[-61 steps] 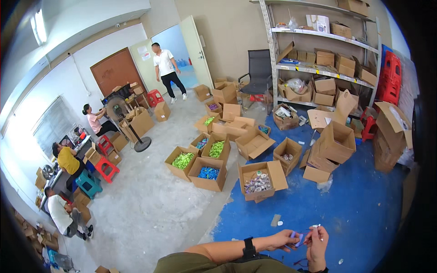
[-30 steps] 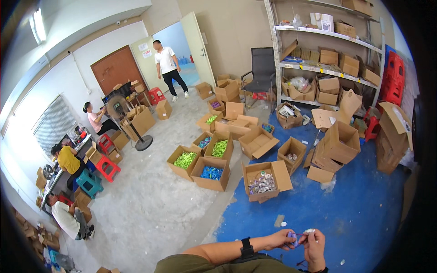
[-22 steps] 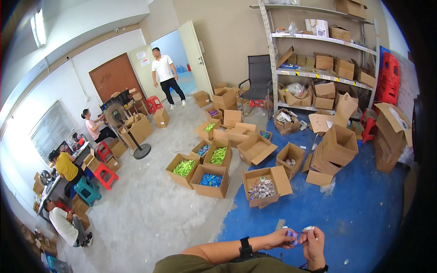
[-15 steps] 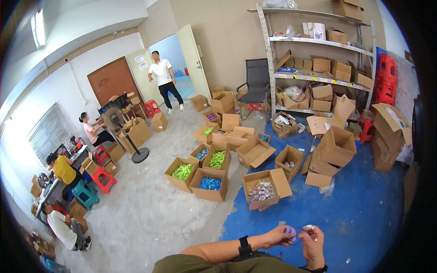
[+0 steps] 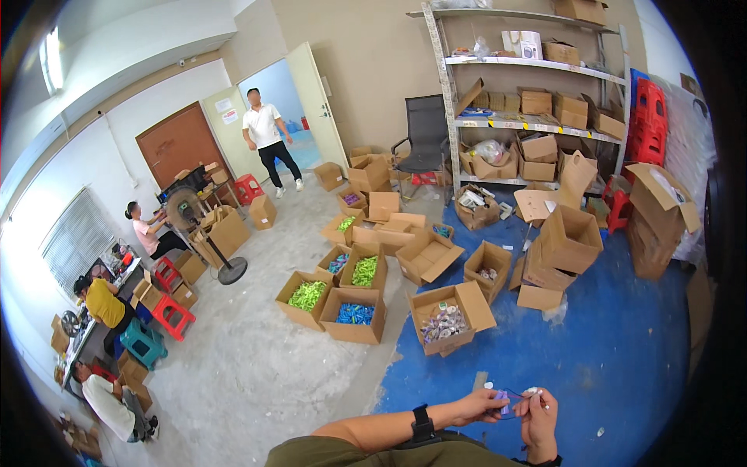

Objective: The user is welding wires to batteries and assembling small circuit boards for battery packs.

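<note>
Low in the picture, my left hand (image 5: 481,406) pinches a small purple plastic piece (image 5: 503,400) with a round white part (image 5: 489,385) beside it. Close to its right, my right hand (image 5: 538,426) has its fingers closed on a small white end piece (image 5: 533,391). A thin dark cord (image 5: 511,391) runs between the two hands. Exactly what the purple piece is cannot be made out. Beyond my hands stands an open carton (image 5: 454,348) holding similar purple and white pieces.
Several open cartons (image 5: 354,336) hold green and blue pieces. A metal shelf (image 5: 537,66) and black chair (image 5: 426,128) stand at the back. Leaning cartons (image 5: 570,241) are at right. One person (image 5: 264,128) stands by the door; others (image 5: 109,296) sit or crouch at left. A fan (image 5: 232,271) stands among boxes.
The whole scene has shifted slightly left in the picture as the view turned. Both hands keep hold of their pieces; the purple piece is tilted differently.
</note>
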### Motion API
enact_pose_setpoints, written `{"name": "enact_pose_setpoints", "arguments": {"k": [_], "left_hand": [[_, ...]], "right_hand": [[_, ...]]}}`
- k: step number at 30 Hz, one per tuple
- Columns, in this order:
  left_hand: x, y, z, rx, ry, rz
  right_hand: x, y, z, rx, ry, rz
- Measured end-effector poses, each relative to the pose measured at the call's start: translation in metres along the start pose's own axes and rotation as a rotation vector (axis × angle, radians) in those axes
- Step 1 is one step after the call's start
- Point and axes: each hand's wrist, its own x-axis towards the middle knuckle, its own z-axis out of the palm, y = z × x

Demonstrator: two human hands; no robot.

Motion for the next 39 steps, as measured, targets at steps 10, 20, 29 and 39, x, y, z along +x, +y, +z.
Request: {"name": "enact_pose_setpoints", "arguments": {"k": [10,20,29,39], "left_hand": [[0.011,-0.006,0.009,0.002,0.016,0.001],[0.014,-0.006,0.010,0.004,0.036,0.020],[0.004,0.002,0.012,0.009,0.052,0.031],[0.001,0.004,0.008,-0.025,0.113,0.033]], "right_hand": [[-0.005,-0.009,-0.008,-0.012,0.025,0.005],[-0.002,-0.009,-0.017,-0.061,0.010,-0.025],[-0.002,-0.006,-0.015,-0.045,-0.001,-0.002],[0.000,-0.005,-0.005,-0.122,0.018,-0.011]]}}
